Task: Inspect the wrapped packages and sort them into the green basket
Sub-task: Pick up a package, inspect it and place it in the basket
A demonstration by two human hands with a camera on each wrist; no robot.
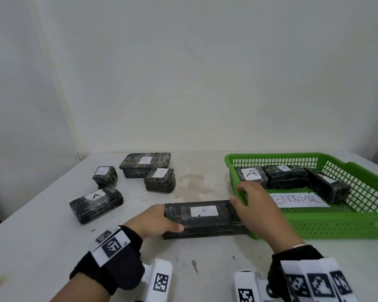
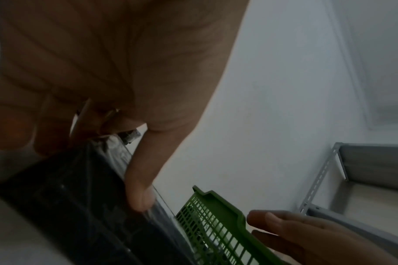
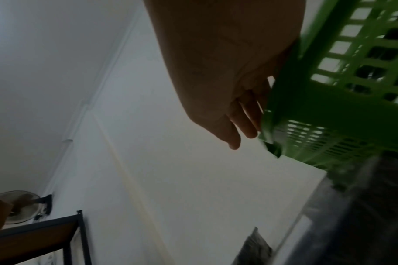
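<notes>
Left hand (image 1: 156, 221) gripped the left end of a long black package (image 1: 203, 219) labelled A, thumb along its near edge, fingers curled over the far side. Package sat on the white table (image 1: 52, 247), near centre, its right end touching the near-left corner of the green basket (image 1: 336, 225). Whether it was fully down or slightly lifted, could not tell.

Right hand (image 1: 255, 205) was at the package's right end, beside the basket's left wall. Right wrist view showed its fingers (image 3: 243, 123) straight and loose, against the basket corner, gripping nothing. So hands were apart, 1 at each end of the package, only the left clamped on it.

Progress, judged from layout: 3 packages (image 1: 286, 176) already lay in the basket, far side, next to a paper sign (image 1: 299, 200) reading ABNORMAL. 4 more waited on the table at far left: 3 marked A (image 1: 96, 202), 1 marked B (image 1: 145, 164). With the held one that made 5 not yet sorted, so under halfway done.

Current step looked like inspection of the long package or the start of moving it into the basket. Label colours differed (black, red, blue), maybe the sorting cue, unsure.
</notes>
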